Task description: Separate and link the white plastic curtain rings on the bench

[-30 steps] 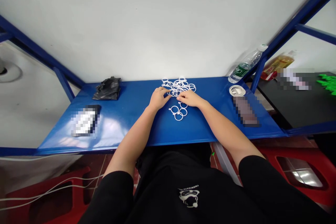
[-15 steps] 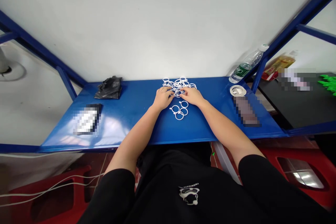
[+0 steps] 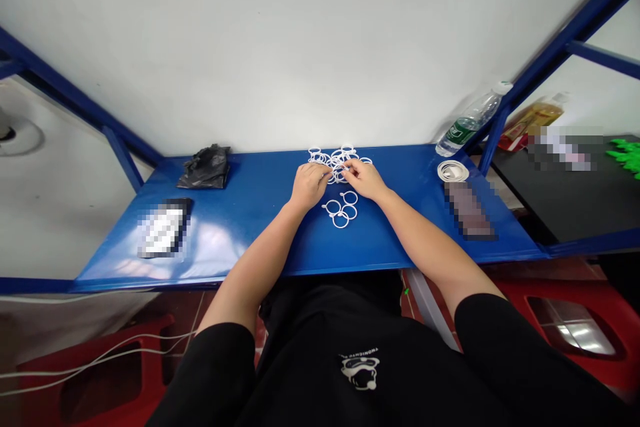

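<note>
Black sleeves (image 3: pixel 490 340) sit nearest on my feed, beside a black top (image 3: pixel 300 373) with a small white printed emblem (image 3: pixel 359 372). Bare forearms run from them onto a blue metal shelf (image 3: pixel 240 260). The left hand (image 3: pixel 310 185) and right hand (image 3: pixel 363 179) are narrow and close together, with the fingers curled down. Compared with a moment ago, they have drawn closer and moved further onto a tangled heap of white plastic rings (image 3: pixel 337 160), so the fingertips (image 3: pixel 346 165) now work at its near edge. I cannot tell whether either hand is gripping a ring. Just below the hands, on my side of the heap, about four loose rings (image 3: pixel 340 211) lie touching each other.

Well left of the hands are a blurred flat object (image 3: pixel 163 228) and, farther back, a crumpled black plastic bag (image 3: pixel 205 168). Well right are a blurred oblong object (image 3: pixel 469 211) and a small white coil (image 3: pixel 453 171), with a plastic water bottle (image 3: pixel 467 127) lying tilted beyond them. A white wall (image 3: pixel 300 33) rises behind the shelf.
</note>
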{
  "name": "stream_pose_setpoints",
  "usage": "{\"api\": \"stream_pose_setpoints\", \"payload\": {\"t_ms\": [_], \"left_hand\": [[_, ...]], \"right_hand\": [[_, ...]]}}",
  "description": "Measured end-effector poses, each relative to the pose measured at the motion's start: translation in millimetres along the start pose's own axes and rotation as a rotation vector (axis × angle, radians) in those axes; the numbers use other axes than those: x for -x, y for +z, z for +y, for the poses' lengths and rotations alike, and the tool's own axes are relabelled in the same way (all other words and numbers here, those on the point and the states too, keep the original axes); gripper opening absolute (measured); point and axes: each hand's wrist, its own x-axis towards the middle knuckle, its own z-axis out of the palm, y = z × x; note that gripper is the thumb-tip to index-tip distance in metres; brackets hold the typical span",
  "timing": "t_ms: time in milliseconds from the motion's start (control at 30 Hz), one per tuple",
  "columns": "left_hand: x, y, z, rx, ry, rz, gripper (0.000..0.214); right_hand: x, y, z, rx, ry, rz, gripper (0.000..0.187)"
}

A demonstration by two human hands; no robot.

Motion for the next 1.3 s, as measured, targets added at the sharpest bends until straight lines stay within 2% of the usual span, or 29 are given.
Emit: {"api": "stream_pose_setpoints", "payload": {"t_ms": [167,467,567,667,733,900,1067,1300], "left_hand": [[1,1.1,-1,0.107,-0.075,0.047,0.021],[0,12.9,-15,0.575,-0.321,0.116,0.038],[-1,14.7,-16,0.646,-0.351,0.139,0.045],[-1,13.7,-14,0.651,-0.339,0.137,0.049],[-1,12.8,-11,0.629,-0.323,0.145,0.048],[1,11.7,-2,0.578,-0.256,0.116,0.048],[2,7.4,6,0.513,-0.184,0.053,0.046],[1,-0.2,10,0.388,-0.112,0.047,0.025]], "right_hand": [[3,-2,-4,-0.034,-0.037,0.069,0.021],[4,1,-4,0.052,-0.133,0.005,0.021],[5,-1,-5,0.036,-0.119,-0.014,0.031],[5,-2,-8,0.02,-0.122,-0.015,0.045],[5,-2,-9,0.014,-0.176,-0.012,0.046],[4,3,-12,0.029,-0.292,0.028,0.034],[4,3,-12,0.016,-0.267,0.054,0.02],[2,4,-7,-0.08,-0.24,0.043,0.017]]}}
